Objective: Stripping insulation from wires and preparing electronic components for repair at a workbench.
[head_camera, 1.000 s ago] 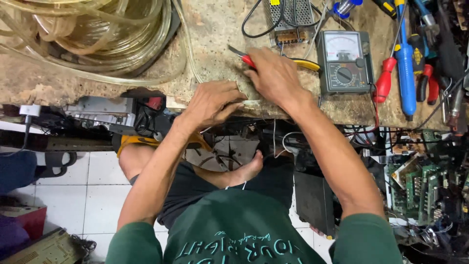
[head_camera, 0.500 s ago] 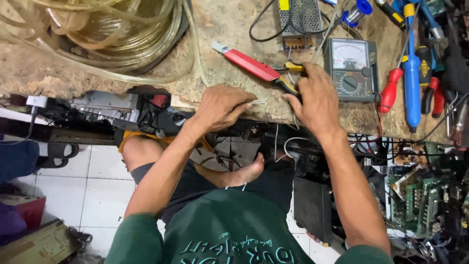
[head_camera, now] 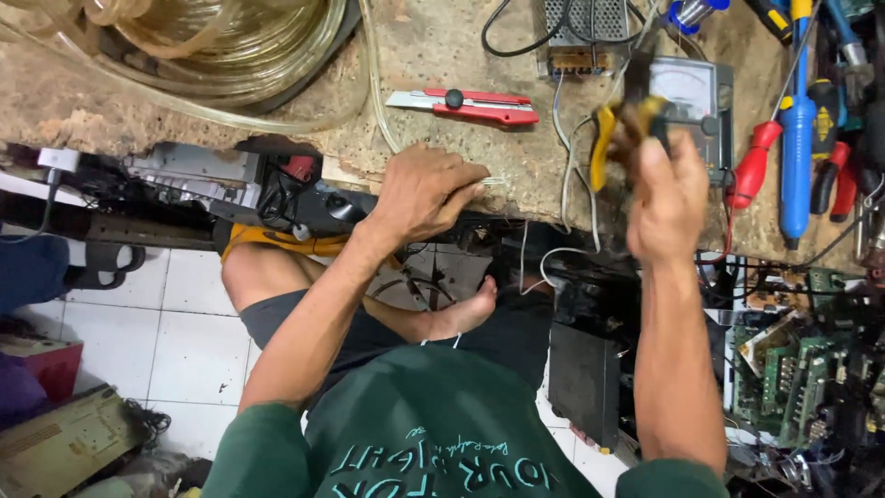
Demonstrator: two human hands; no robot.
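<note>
My right hand (head_camera: 666,198) is raised above the bench edge and grips a pair of pliers with yellow and black handles (head_camera: 616,127), blurred by motion. My left hand (head_camera: 426,189) rests on the worn stone benchtop (head_camera: 442,55), its fingers pinching thin wire ends (head_camera: 491,182) near the edge. A red utility knife (head_camera: 470,104) lies on the bench above my left hand, apart from both hands. An analog multimeter (head_camera: 690,97) sits just behind the pliers.
Coiled clear tubing (head_camera: 212,46) fills the bench's far left. A metal power supply (head_camera: 581,32) stands at the back. Red and blue screwdrivers (head_camera: 784,138) lie at right. Circuit boards (head_camera: 793,369) pile low right. White tiled floor (head_camera: 184,323) and my bare foot (head_camera: 461,314) show below.
My right hand let go of the red utility knife, which now lies on the bench, picked up the yellow-handled pliers and lifted them. My left hand stayed at the bench edge.
</note>
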